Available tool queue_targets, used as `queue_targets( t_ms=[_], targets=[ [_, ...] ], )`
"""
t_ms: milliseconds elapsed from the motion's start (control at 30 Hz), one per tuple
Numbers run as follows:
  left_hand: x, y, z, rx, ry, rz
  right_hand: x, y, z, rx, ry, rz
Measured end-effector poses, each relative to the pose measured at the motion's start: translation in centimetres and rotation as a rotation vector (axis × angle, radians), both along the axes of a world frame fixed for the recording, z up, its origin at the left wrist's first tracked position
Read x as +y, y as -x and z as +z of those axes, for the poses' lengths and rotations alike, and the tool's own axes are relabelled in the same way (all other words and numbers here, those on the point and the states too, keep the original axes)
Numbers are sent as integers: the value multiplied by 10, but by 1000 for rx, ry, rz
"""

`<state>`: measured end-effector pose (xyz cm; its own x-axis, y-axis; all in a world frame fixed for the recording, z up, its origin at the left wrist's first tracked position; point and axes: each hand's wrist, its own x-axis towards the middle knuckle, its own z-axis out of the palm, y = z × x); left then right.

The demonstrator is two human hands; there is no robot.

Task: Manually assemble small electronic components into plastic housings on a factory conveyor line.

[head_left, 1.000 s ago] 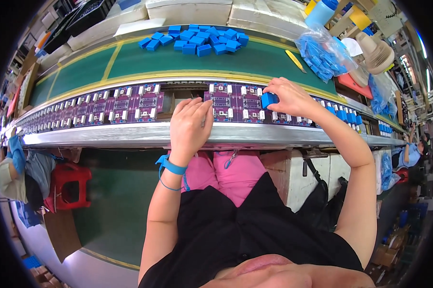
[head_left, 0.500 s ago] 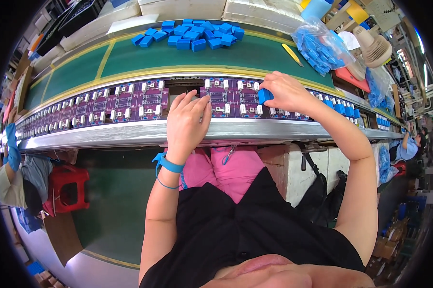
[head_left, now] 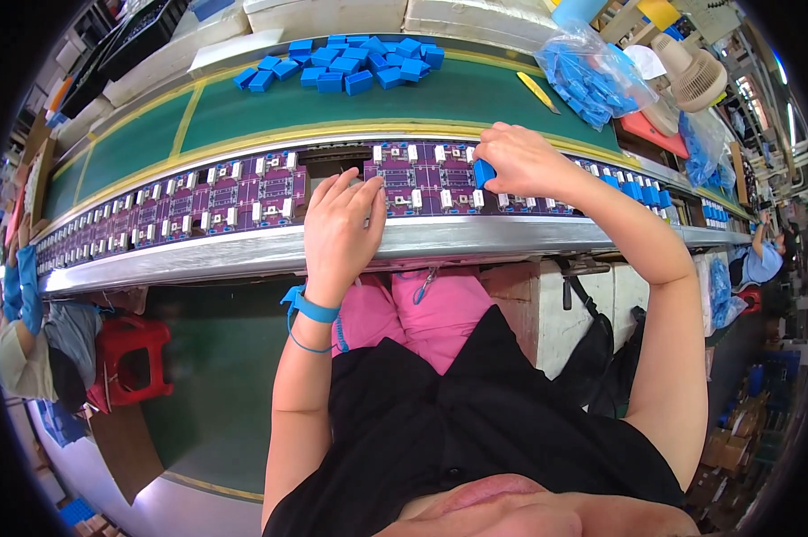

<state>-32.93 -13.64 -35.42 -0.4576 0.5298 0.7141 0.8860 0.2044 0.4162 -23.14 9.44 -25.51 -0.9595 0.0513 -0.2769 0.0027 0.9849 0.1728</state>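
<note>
A row of purple circuit boards (head_left: 428, 175) with white connectors lies along the metal rail in front of me. My right hand (head_left: 522, 163) pinches a blue box-shaped component (head_left: 484, 174) between thumb and fingers, at the board just right of centre. Its lower end is hard to make out against the board. My left hand (head_left: 343, 224) rests with fingers stretched and apart at the left edge of that board, beside a dark gap (head_left: 337, 159) in the row. A blue wrist strap (head_left: 317, 310) with a coiled cord circles my left wrist.
Beyond the rail, a green work surface (head_left: 243, 112) carries a pile of blue components (head_left: 341, 64), a yellow utility knife (head_left: 538, 92) and a clear bag of blue parts (head_left: 592, 80). A fan (head_left: 693, 73) stands far right. At left sits a person near a red stool (head_left: 131, 358).
The whole view has shifted slightly left. Both my hands keep about the same places on the boards, the right still gripping the blue component. The arms of the person at far left have moved.
</note>
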Motion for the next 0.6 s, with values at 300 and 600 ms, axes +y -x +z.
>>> queue_targets(
  t_ms=[300, 600],
  targets=[
    [1, -1, 1, -31, 88, 44, 5, -2, -4, 34, 98, -11],
    [2, -1, 1, -30, 74, 43, 6, -12, -5, 102, 104, -9]
  ],
)
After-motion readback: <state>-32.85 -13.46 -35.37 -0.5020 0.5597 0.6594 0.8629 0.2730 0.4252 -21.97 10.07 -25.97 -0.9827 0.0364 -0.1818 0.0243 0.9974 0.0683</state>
